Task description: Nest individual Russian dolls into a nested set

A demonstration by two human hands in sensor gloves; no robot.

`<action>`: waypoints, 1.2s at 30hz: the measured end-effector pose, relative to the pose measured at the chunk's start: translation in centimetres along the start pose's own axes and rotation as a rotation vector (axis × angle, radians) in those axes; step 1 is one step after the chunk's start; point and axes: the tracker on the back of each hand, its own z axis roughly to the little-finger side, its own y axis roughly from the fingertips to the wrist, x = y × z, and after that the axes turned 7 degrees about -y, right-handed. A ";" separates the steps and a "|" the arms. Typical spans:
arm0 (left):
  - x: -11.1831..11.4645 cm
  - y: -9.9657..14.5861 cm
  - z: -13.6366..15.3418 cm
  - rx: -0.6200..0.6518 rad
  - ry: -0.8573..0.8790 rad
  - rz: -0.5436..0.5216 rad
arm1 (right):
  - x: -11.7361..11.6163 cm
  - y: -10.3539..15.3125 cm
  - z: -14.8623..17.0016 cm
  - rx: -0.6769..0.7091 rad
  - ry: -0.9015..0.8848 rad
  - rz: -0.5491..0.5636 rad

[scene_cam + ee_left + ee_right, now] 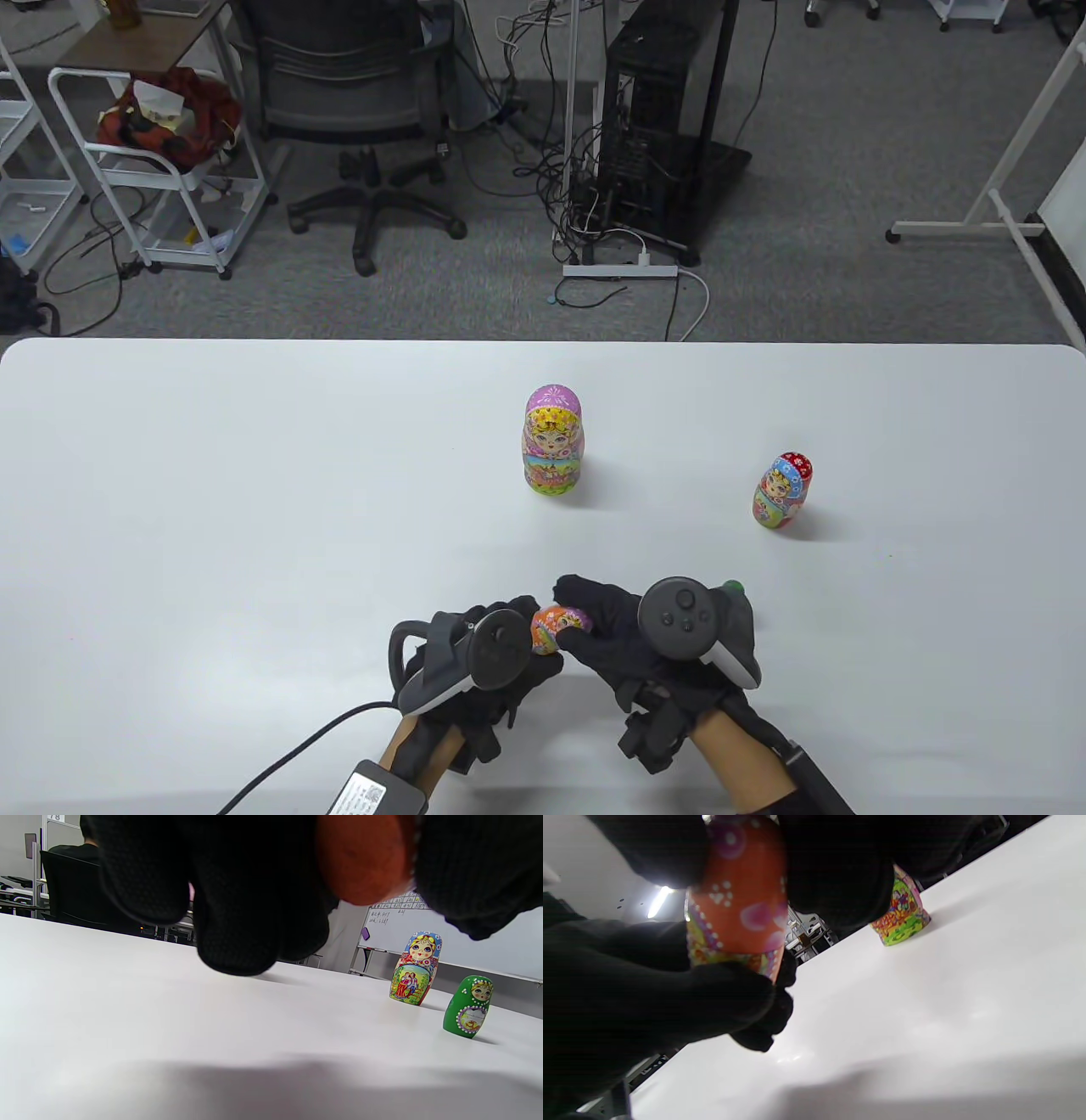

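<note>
Gripping glossy orange doll [556, 628] w/ both grips

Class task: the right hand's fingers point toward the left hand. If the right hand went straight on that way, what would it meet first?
Probably the left hand: the right hand already grips the orange doll between them, so the left hand's fingers come next.

orange doll [557, 629]: mostly covered by both gloved hands; only face and part of body visible.
green doll [732, 586]: nearly all hidden behind right hand's tracker [685, 617] in table view.
pink doll [902, 913]: upper half blocked by fingers in right wrist view.
whiteboard writing [396, 904]: too small to read.
</note>
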 end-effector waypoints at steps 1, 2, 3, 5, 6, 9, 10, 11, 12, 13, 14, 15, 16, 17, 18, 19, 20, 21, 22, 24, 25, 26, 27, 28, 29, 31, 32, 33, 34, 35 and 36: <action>0.1 -0.1 0.0 -0.002 -0.003 0.012 | -0.2 0.0 -0.2 0.004 0.020 0.014; 0.2 -0.1 0.0 -0.003 -0.007 0.018 | -0.3 0.0 -0.2 -0.001 0.034 0.018; 0.2 -0.1 0.0 -0.002 -0.021 0.024 | -0.4 0.0 -0.2 -0.004 0.043 0.016; 0.3 -0.1 0.0 0.003 -0.042 0.032 | -0.5 0.1 -0.3 -0.007 0.042 0.026; 0.3 -0.1 -0.1 0.006 -0.049 0.034 | -0.6 0.1 -0.4 -0.007 0.050 0.027; 0.3 -0.2 -0.1 0.004 -0.051 0.032 | -0.5 0.1 -0.6 -0.006 0.068 0.045; 0.3 -0.2 -0.1 0.004 -0.053 0.030 | -0.6 0.2 -0.7 -0.003 0.075 0.052; 0.3 -0.2 -0.1 0.002 -0.058 0.029 | -0.6 0.2 -0.8 -0.004 0.082 0.059; 0.4 -0.2 0.0 -0.006 -0.067 0.036 | -0.6 0.3 -0.9 -0.003 0.088 0.070; 0.4 -0.2 0.3 -0.022 -0.079 0.048 | -0.5 0.4 -1.1 0.004 0.112 0.097; 0.6 -0.3 0.5 -0.022 -0.058 0.057 | -0.5 0.4 -1.2 0.010 0.124 0.093; 0.8 -0.3 0.8 -0.045 -0.015 0.062 | -0.5 0.4 -1.4 0.014 0.126 0.094; 0.8 -0.3 1.0 -0.051 0.004 0.060 | -0.4 0.5 -1.5 0.014 0.125 0.114; 0.9 -0.3 1.2 -0.055 0.006 0.060 | -0.2 0.5 -1.5 0.006 0.132 0.139; 0.9 -0.3 1.3 -0.059 -0.005 0.055 | 0.0 0.4 -1.4 -0.013 0.161 0.139; 0.8 -0.3 1.4 -0.065 -0.019 0.037 | 0.1 0.4 -1.2 -0.033 0.205 0.137; 0.8 -0.3 1.5 -0.071 -0.032 0.024 | 0.2 0.4 -0.9 -0.049 0.251 0.145; 0.8 -0.3 1.5 -0.073 -0.034 0.022 | 0.2 0.2 -0.5 -0.081 0.312 0.137; 0.8 -0.3 1.5 -0.075 -0.034 0.018 | 0.0 0.1 0.0 -0.118 0.376 0.095; 0.8 -0.2 1.4 -0.076 -0.032 0.013 | -0.7 -0.2 0.9 -0.169 0.497 0.017; 0.8 -0.2 1.3 -0.072 -0.031 0.014 | -1.1 -0.3 1.3 -0.189 0.538 -0.014; 0.8 -0.2 1.3 -0.069 -0.024 0.016 | -1.3 -0.4 1.6 -0.199 0.559 -0.040; 0.8 -0.2 1.3 -0.070 -0.008 0.018 | -1.5 -0.6 2.0 -0.213 0.553 -0.053; 0.8 -0.2 1.3 -0.072 0.009 0.019 | -1.8 -0.7 2.4 -0.236 0.529 -0.062; 0.8 -0.2 1.3 -0.075 0.020 0.015 | -2.0 -0.7 2.7 -0.249 0.523 -0.081; 0.7 -0.2 1.3 -0.077 0.026 0.008 | -2.3 -0.7 3.0 -0.267 0.556 -0.113; 0.7 -0.2 1.4 -0.078 0.027 0.007 | -2.4 -0.8 3.2 -0.275 0.573 -0.129; 0.7 -0.2 1.4 -0.078 0.031 0.007 | -2.6 -0.8 3.3 -0.281 0.581 -0.133; 0.7 -0.2 1.4 -0.079 0.035 0.007 | -2.6 -0.8 3.3 -0.284 0.572 -0.127; 0.7 -0.2 1.4 -0.079 0.038 0.007 | -2.6 -0.8 3.3 -0.286 0.564 -0.125; 0.7 -0.2 1.4 -0.077 0.039 0.008 | -2.6 -0.8 3.3 -0.288 0.566 -0.132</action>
